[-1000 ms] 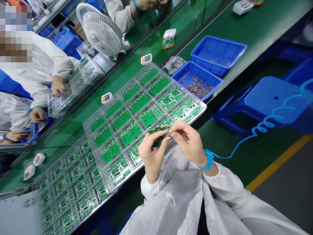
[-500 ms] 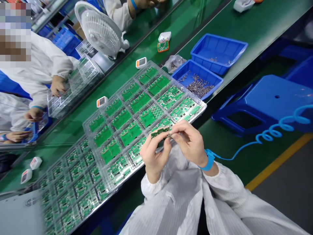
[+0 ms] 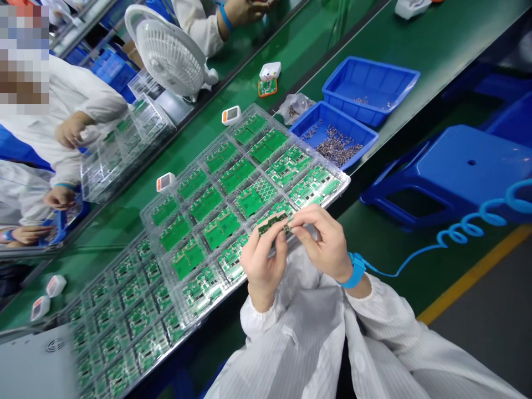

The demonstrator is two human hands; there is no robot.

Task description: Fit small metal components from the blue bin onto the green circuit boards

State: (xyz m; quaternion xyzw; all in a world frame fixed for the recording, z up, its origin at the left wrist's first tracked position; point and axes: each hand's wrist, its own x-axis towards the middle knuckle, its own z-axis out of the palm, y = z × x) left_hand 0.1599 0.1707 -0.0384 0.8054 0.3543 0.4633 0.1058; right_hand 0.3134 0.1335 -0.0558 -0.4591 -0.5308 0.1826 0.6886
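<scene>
My left hand (image 3: 262, 267) is shut on a small green circuit board (image 3: 272, 224), held edge-on above the tray. My right hand (image 3: 322, 243) pinches a tiny metal part (image 3: 286, 227) against the board's edge. Fingers hide much of the board. Just beneath both hands lies the near corner of a clear plastic tray (image 3: 245, 191), its compartments filled with green circuit boards. A blue wrist strap (image 3: 355, 270) circles my right wrist, and its coiled blue cord (image 3: 461, 233) runs off to the right.
A blue bin of small metal parts (image 3: 332, 136) stands beyond the tray, next to a second blue bin (image 3: 369, 88). A second board-filled tray (image 3: 120, 332) lies at the lower left. Co-workers' hands (image 3: 72, 130) work across the green bench. A blue stool (image 3: 453, 172) stands on my right.
The board has turned more edge-on, and my hands have drawn closer around it. A co-worker's hand at the left has moved away from the clear rack. The view has shifted slightly.
</scene>
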